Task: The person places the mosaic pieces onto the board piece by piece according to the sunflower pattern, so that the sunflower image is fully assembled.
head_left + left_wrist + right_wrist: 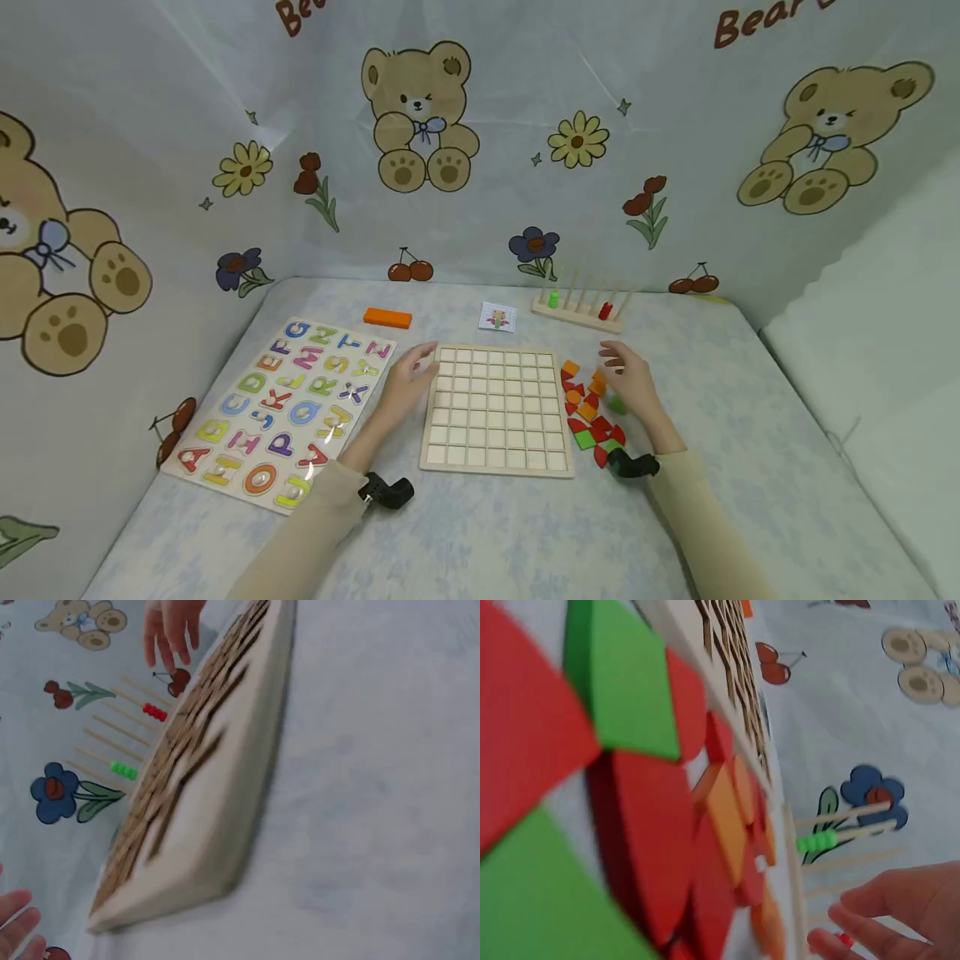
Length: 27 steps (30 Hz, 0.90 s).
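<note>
The fingers of the left hand [407,383] are loose and released, just beside the upper left corner of the wooden grid board [495,473]; contact with the rim cannot be told. Those of the right hand [632,385] bend softly, with nothing visible in their hold, at the upper outer side of the coloured pieces [601,423], which lie in red, orange and green along the board's right edge. These flat pieces crowd together, some touching, so a pinch at one might drag its neighbours or shove them against the rim. The black wrist mount [633,464] sits low by the nearest pieces and could scatter them if the arm swung inward; a bump from the left fingers might turn the board askew. Further out, the left sleeve [330,500] overlaps the edge of the alphabet board [234,489], so a leftward sweep could knock its letters. At the back of the worktop [487,542] lie an orange block [387,318] and a small picture card [498,317], and a peg rack [577,317] stands with green beads [553,299] and red beads [605,311]; its upright pegs would obstruct a low reach beyond the right hand, towards the bear-printed cloth [510,225].
</note>
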Available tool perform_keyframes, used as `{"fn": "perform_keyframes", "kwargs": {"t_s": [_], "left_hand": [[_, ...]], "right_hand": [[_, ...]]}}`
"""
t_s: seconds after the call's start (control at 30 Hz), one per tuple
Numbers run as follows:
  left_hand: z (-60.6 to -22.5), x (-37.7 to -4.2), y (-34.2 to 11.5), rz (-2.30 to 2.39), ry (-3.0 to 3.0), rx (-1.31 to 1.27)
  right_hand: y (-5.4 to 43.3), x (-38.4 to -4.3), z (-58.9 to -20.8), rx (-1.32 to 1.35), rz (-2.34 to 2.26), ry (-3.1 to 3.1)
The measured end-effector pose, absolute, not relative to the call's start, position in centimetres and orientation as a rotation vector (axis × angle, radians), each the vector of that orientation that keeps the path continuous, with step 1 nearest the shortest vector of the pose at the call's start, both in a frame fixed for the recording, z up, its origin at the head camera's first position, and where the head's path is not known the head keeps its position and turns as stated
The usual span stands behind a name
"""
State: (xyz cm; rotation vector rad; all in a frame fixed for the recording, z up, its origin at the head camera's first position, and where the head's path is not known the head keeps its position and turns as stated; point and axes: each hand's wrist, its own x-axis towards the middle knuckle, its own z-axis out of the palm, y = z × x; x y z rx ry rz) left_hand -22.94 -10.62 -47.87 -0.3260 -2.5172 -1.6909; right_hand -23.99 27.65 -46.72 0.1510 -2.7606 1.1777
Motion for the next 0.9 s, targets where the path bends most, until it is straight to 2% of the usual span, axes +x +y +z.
{"fn": "perform_keyframes", "kwargs": {"t_s": [0.17,0.3,0.53,0.73,0.9], "left_hand": [[-50.8,-23.7,-10.4,-1.944,-2.432,-0.225],[-51.8,-23.9,-10.5,-1.95,-2.431,-0.17],[-52.1,-24.0,-10.8,-1.864,-2.511,-0.179],[-51.7,-23.8,-10.8,-1.884,-2.505,-0.176],[-51.7,-23.7,-10.7,-1.884,-2.508,-0.174]], "right_hand": [[29.5,-24.3,-48.7,0.148,1.327,-2.777],[30.3,-24.6,-49.6,0.144,1.398,-2.779],[30.7,-24.9,-50.2,0.098,1.508,-2.759],[30.7,-25.0,-50.6,0.165,1.479,-2.774],[30.8,-25.0,-50.8,0.096,1.439,-2.771]]}}
